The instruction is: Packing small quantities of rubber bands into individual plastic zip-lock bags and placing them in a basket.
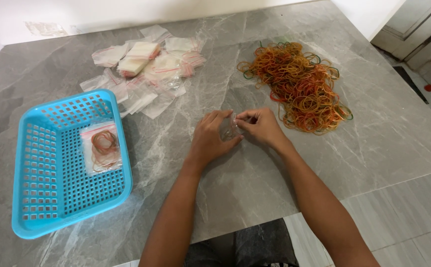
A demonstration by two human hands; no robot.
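My left hand [211, 136] and my right hand [261, 126] meet over the grey marble table [186, 207], both pinching a small clear plastic bag [230, 129] between their fingertips. Just right of the hands lies a big heap of orange, yellow, red and green rubber bands [297, 85]. At the far left of centre sits a scattered pile of small clear zip bags [146, 74]. A light blue slotted basket [37, 207] stands at the left and holds one clear bag filled with rubber bands [102, 147].
The table's near edge runs just above my lap, with grey floor tiles [413, 212] to the right. A white wall [126, 10] borders the far side of the table, and a door frame [418, 29] shows at top right.
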